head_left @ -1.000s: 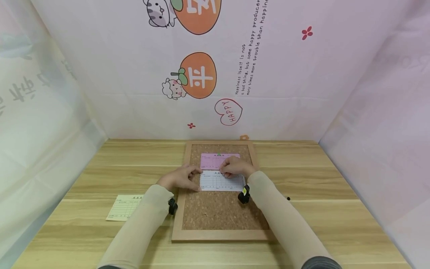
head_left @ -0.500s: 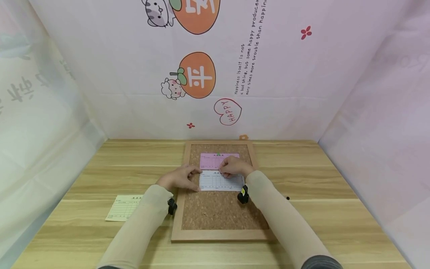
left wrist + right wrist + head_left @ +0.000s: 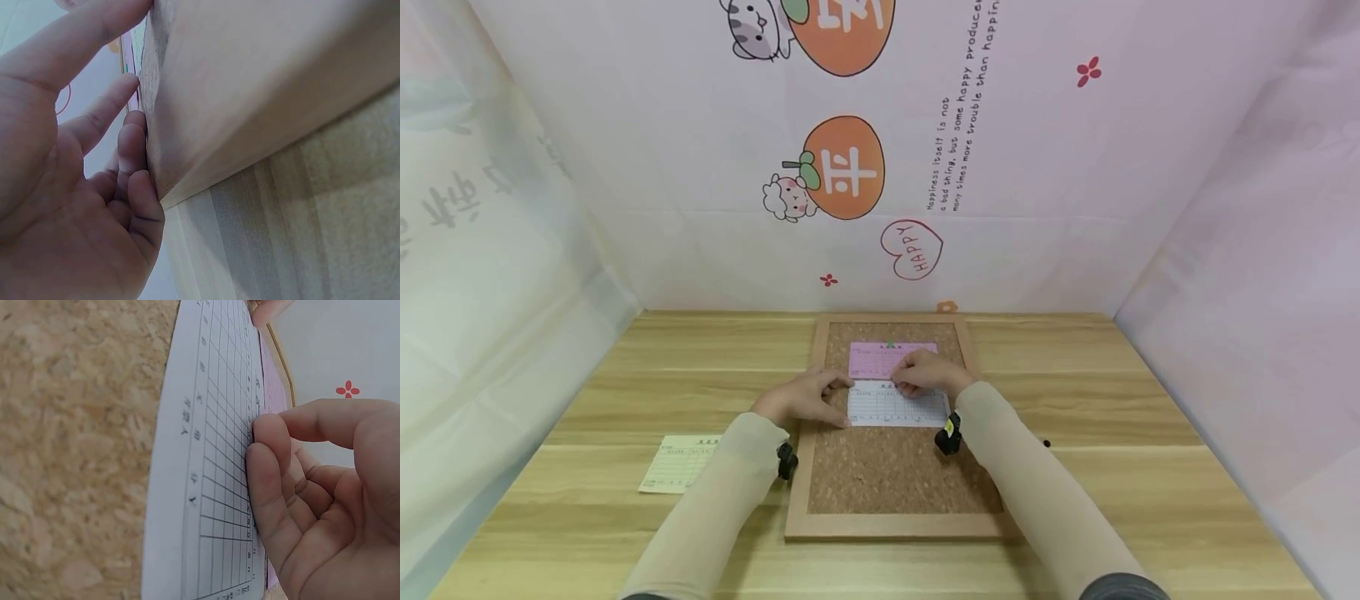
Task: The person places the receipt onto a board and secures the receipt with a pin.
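A white printed form [image 3: 868, 405] lies on a wood-framed cork board [image 3: 902, 475], just below a pink form [image 3: 868, 361] with a green push pin [image 3: 891, 343] at its top edge. My left hand [image 3: 805, 396] rests at the board's left side, thumb and index finger spread, with their tips on the white form's left corners. My right hand [image 3: 922, 372] is at the white form's upper edge. In the right wrist view its thumb and fingertips [image 3: 265, 459] are pinched together against the paper, hiding whatever small thing is between them.
A pale yellow form [image 3: 677, 462] lies on the wooden table [image 3: 1150, 500] left of the board, partly covered by the left sleeve. A small black object [image 3: 1047, 443] sits to the right, beside the right sleeve. A printed white cloth [image 3: 1037, 250] stands behind the table.
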Action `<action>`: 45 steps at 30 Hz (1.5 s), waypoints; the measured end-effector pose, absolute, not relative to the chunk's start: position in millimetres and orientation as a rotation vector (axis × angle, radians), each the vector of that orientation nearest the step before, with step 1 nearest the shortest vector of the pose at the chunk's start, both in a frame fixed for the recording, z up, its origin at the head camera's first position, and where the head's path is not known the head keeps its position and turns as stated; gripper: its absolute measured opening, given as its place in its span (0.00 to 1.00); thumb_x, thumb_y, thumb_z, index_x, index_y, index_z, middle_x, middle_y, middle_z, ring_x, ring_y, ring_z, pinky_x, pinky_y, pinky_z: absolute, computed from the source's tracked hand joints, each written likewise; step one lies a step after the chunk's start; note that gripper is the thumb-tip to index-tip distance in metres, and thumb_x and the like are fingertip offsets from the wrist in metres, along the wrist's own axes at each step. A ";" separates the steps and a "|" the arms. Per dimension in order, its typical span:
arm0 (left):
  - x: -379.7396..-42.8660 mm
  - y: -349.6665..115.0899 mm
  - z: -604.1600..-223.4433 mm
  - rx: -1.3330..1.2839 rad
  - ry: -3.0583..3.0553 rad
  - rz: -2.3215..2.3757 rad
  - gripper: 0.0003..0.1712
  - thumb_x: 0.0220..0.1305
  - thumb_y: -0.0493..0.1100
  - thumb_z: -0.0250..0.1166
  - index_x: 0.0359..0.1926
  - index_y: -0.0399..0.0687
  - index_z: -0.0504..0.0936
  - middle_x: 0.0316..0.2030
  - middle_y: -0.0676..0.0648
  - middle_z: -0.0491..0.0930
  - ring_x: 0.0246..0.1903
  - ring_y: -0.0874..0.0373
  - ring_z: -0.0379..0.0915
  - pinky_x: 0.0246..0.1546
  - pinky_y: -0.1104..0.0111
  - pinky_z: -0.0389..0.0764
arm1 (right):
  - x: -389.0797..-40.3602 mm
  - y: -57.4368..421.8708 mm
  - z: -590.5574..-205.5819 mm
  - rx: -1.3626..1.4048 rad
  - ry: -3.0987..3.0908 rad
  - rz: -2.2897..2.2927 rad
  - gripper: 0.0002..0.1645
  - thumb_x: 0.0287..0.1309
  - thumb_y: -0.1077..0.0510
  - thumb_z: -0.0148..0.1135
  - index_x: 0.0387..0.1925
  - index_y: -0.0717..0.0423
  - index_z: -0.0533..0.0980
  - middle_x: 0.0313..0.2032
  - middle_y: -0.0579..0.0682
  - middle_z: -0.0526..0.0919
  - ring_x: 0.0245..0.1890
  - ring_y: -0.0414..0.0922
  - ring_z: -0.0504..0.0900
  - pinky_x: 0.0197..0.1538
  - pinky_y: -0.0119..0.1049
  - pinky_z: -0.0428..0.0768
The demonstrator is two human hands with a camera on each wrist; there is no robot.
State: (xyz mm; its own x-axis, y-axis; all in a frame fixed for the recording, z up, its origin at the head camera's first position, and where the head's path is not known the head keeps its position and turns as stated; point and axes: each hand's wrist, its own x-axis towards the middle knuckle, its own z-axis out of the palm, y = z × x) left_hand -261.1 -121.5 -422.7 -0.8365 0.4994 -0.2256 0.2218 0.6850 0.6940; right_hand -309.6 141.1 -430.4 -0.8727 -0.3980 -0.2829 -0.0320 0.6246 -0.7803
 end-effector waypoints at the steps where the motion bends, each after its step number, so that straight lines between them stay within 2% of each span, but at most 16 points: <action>1: -261.1 -121.5 -422.0 0.566 2.500 0.956 0.39 0.54 0.46 0.78 0.65 0.47 0.74 0.53 0.44 0.68 0.52 0.49 0.63 0.55 0.54 0.70 | -309.3 141.1 -429.8 -0.342 2.422 -1.148 0.14 0.70 0.57 0.59 0.42 0.64 0.82 0.30 0.52 0.83 0.31 0.42 0.81 0.37 0.34 0.81; 23: -261.4 -120.1 -423.8 0.585 2.492 0.962 0.39 0.53 0.46 0.79 0.65 0.46 0.74 0.53 0.44 0.68 0.53 0.49 0.63 0.55 0.54 0.70 | -302.7 141.0 -427.7 -0.336 2.455 -1.160 0.14 0.72 0.56 0.56 0.39 0.63 0.81 0.30 0.52 0.83 0.30 0.43 0.81 0.36 0.34 0.81; 38: -261.2 -121.0 -424.1 0.586 2.496 0.972 0.39 0.53 0.46 0.79 0.65 0.46 0.74 0.52 0.45 0.68 0.50 0.50 0.62 0.53 0.55 0.70 | -296.8 146.6 -421.2 -0.396 2.402 -1.221 0.16 0.74 0.56 0.53 0.47 0.67 0.78 0.36 0.56 0.84 0.35 0.46 0.83 0.40 0.38 0.82; 45: -260.9 -121.3 -423.8 0.594 2.491 0.981 0.40 0.53 0.45 0.79 0.65 0.45 0.73 0.51 0.44 0.68 0.50 0.50 0.62 0.53 0.55 0.70 | -291.7 163.0 -415.2 -0.502 2.469 -1.131 0.17 0.74 0.55 0.53 0.47 0.65 0.79 0.34 0.54 0.82 0.32 0.44 0.78 0.37 0.38 0.79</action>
